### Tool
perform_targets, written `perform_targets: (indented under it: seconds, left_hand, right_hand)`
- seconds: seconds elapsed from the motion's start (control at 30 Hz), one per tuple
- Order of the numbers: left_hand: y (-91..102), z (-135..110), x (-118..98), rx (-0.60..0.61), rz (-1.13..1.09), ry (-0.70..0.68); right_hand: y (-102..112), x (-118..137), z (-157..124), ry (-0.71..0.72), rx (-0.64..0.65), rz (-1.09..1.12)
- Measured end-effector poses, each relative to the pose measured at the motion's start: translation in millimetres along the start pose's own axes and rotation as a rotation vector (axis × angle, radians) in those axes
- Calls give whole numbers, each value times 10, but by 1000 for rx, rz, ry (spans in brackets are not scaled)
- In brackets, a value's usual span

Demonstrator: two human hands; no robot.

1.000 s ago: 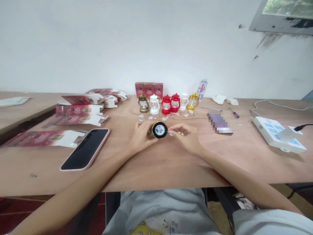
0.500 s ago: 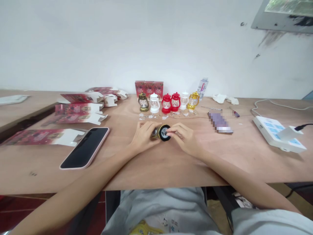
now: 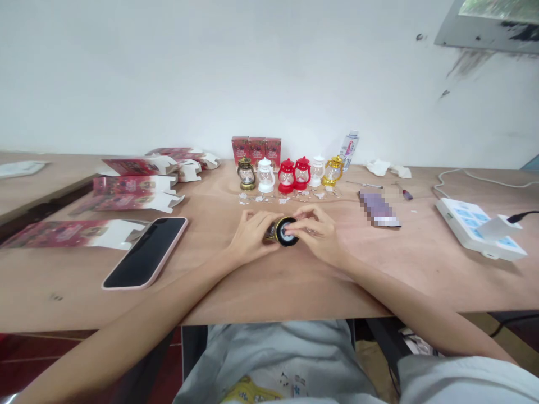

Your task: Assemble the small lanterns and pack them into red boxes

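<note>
A small toy lantern [image 3: 287,239] lies tipped on its side above the table, its round black base with a light grey middle facing me. My left hand [image 3: 252,235] is closed around the lantern's body and hides most of it; a gold edge shows beside the base. From the other side, my right hand [image 3: 318,233] reaches in with its fingers bent together and the tips on the grey middle of the base. Whatever those fingertips may pinch is too small to make out. Just beyond both hands, small clear and metallic bits [image 3: 261,198] lie scattered.
Several upright lanterns [image 3: 302,174] stand in a row before three red boxes [image 3: 256,151]. Flattened red cartons [image 3: 126,185] and a phone [image 3: 147,252] lie left. At right are a blurred-out phone-like object [image 3: 379,210], a screwdriver-like tool [image 3: 406,194], white tissue [image 3: 378,167] and a power strip [image 3: 471,230].
The lantern has shifted slightly to the right with my left hand. My right hand's index finger has lifted and bent near the rim, while another fingertip stays on the base.
</note>
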State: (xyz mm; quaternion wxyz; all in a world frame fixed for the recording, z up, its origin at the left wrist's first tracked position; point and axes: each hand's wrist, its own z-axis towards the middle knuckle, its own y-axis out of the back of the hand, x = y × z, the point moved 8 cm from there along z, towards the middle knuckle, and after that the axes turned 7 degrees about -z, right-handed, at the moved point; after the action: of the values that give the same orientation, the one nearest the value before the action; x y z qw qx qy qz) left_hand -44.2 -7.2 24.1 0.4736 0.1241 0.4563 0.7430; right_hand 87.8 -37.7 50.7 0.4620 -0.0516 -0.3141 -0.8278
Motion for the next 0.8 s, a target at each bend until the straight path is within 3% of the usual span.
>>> perform_targets:
  seconds: [0.23, 0.4, 0.47, 0.53, 0.63, 0.7, 0.8]
  left_hand:
    - [-37, -6, 60, 30, -48, 50]
    - [64, 9, 139, -71, -90, 128]
    - [139, -6, 221, -167, -112, 198]
    - [180, -32, 308, -233, -150, 263]
    - [171, -48, 377, -241, -204, 301]
    - [156, -40, 365, -218, -224, 293]
    - [133, -11, 287, -157, -258, 262]
  right_hand:
    - [-15, -45, -27, 1, 7, 41]
    - [199, -259, 89, -89, -110, -11]
    - [181, -454, 149, -183, 30, -78]
    - [77, -678, 137, -280, 283, -163]
    - [-55, -891, 32, -289, 568, -285]
    - [-115, -937, -19, -226, 635, -353]
    - [-172, -938, -43, -135, 632, -451]
